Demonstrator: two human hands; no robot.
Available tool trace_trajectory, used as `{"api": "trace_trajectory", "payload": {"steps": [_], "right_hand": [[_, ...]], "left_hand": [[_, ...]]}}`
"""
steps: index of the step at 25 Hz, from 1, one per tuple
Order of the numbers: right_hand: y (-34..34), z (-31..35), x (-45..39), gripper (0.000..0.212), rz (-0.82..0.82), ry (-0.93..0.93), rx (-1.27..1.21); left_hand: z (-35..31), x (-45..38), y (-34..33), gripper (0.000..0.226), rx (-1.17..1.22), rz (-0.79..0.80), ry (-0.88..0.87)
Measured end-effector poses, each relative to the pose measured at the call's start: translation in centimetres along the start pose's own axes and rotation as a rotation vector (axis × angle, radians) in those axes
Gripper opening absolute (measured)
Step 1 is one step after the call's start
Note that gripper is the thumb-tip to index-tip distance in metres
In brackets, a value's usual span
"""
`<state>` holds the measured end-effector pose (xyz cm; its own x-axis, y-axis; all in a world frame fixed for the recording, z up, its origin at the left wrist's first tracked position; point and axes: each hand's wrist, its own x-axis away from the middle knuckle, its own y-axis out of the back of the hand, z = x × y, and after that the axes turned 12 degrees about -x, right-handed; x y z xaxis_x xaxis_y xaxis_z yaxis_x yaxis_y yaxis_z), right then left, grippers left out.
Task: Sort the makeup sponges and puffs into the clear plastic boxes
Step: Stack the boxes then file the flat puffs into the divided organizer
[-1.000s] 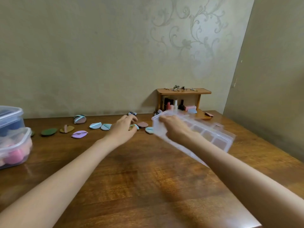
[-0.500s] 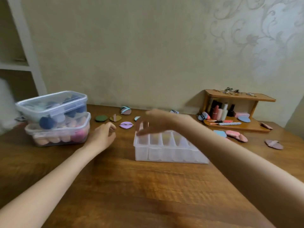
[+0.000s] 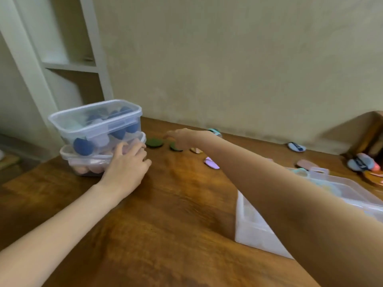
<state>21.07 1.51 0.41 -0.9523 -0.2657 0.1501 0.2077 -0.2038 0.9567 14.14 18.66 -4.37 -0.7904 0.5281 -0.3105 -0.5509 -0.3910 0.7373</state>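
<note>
Light is soft, even and moderately bright; no hard glare. My left hand (image 3: 126,164) casts only a faint shadow on the table (image 3: 176,204) beneath it. Motion blur smears everything beyond my right hand (image 3: 180,138). Wide-angle distortion bends the shelf (image 3: 68,65) upper left.

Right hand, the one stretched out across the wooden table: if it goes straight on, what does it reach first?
Probably the dark green round puff lying just ahead of the right hand, then the stacked clear plastic boxes; depth is unclear.
</note>
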Motion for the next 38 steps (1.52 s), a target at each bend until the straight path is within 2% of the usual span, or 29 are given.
{"api": "trace_trajectory", "payload": {"steps": [2,6,10,12,13,15,18,20,22,23,26,29,31,33,36,38], "right_hand": [[-1.1,0.7,-3.0,0.058,0.013,-0.003,-0.144],[-3.3,2.1,-6.4,0.046,0.107,0.014,-0.224],[-2.6,2.0,-5.3,0.031,-0.135,-0.087,-0.461],[-0.2,0.9,-2.5,0.028,-0.28,-0.126,-0.498],[1.2,0.2,-0.5,0.028,-0.324,-0.134,-0.495],[3.8,-1.1,4.7,0.027,-0.362,-0.148,-0.503],[5.1,-3.1,14.3,0.026,-0.371,-0.222,-0.537],[5.0,-3.8,19.9,0.023,-0.368,-0.24,-0.515],[4.7,-3.5,24.2,0.021,-0.298,-0.22,-0.481],[4.6,-3.1,25.4,0.021,-0.227,-0.208,-0.436],[2.6,-1.6,25.8,0.029,-0.055,-0.176,-0.219],[-0.2,-1.3,24.2,0.038,-0.135,-0.146,-0.117],[-1.0,-2.2,23.6,0.038,-0.179,-0.14,-0.142],[-0.7,-3.0,23.7,0.034,-0.137,-0.133,-0.175],[0.3,-3.8,23.7,0.021,-0.166,-0.082,-0.252],[0.7,-4.4,23.4,0.016,-0.215,-0.08,-0.312]], "left_hand": [[0.7,-0.2,-0.4,0.024,0.022,-0.024,-0.014],[0.3,-0.6,-0.9,0.023,0.033,-0.04,0.002],[0.1,-0.6,-0.6,0.025,0.074,-0.033,0.03],[-0.7,-0.4,0.2,0.018,0.113,-0.149,0.017],[-1.4,-0.3,0.9,0.016,0.192,-0.203,0.002],[-3.2,-0.4,2.7,0.021,0.477,-0.173,-0.038],[-6.6,-0.5,7.5,0.019,1.089,-0.043,-0.111],[-7.9,0.2,10.2,0.027,1.39,0.164,-0.216],[-8.6,1.2,11.5,0.055,1.385,0.394,-0.366],[-8.9,1.4,11.4,0.07,1.322,0.414,-0.406],[-9.7,1.3,11.1,0.087,1.306,0.314,-0.34],[-10.7,0.6,11.2,0.093,1.367,0.304,-0.298],[-11.3,0.2,11.4,0.094,1.383,0.299,-0.289],[-11.0,0.0,11.5,0.092,1.394,0.338,-0.291],[-8.5,-0.9,9.9,0.067,1.435,0.41,-0.298],[-7.0,-2.0,8.0,0.046,1.345,0.388,-0.193]]}}
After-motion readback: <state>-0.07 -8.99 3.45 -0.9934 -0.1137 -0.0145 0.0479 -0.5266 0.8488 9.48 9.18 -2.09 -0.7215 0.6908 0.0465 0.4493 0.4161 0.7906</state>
